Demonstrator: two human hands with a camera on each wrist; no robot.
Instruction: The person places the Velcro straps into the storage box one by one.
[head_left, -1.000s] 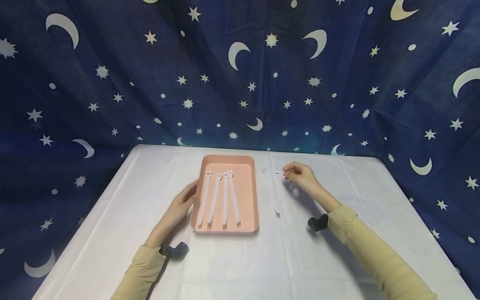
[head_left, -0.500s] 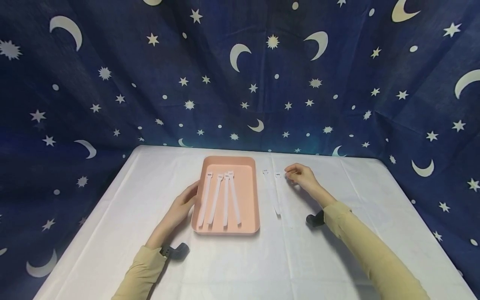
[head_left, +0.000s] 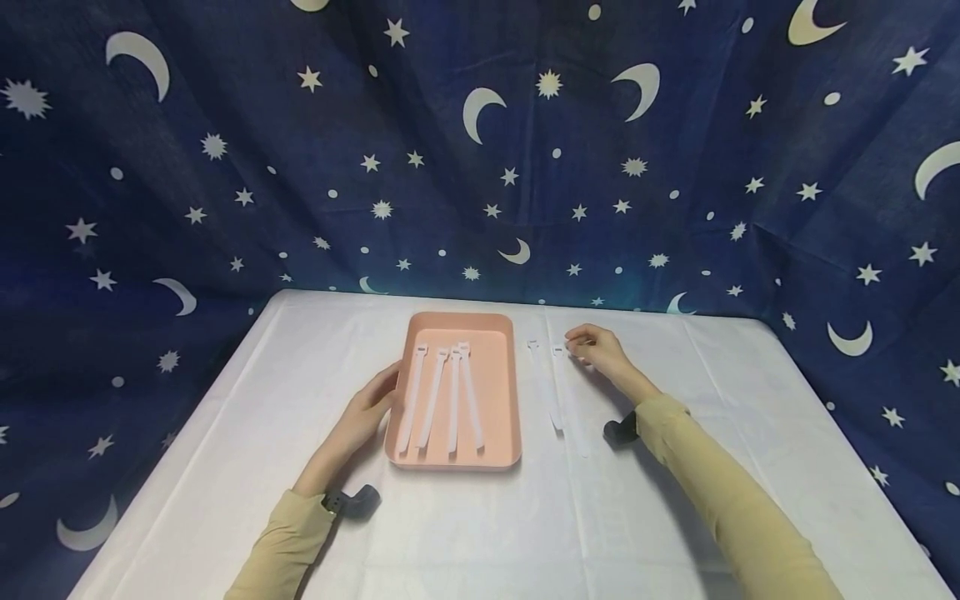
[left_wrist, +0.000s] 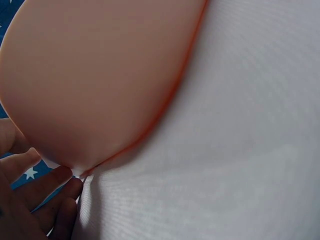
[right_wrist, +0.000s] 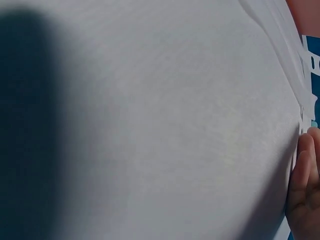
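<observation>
Left hand [head_left: 364,408] touches tray [head_left: 497,400] edge — right hand [head_left: 606,353] well apart.

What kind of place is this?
Probably a staged tabletop recording setup; the wider room isn't visible. Clues: a blue star-and-moon fabric backdrop behind the table, a white-covered table, and dark devices worn at both wrists.
</observation>
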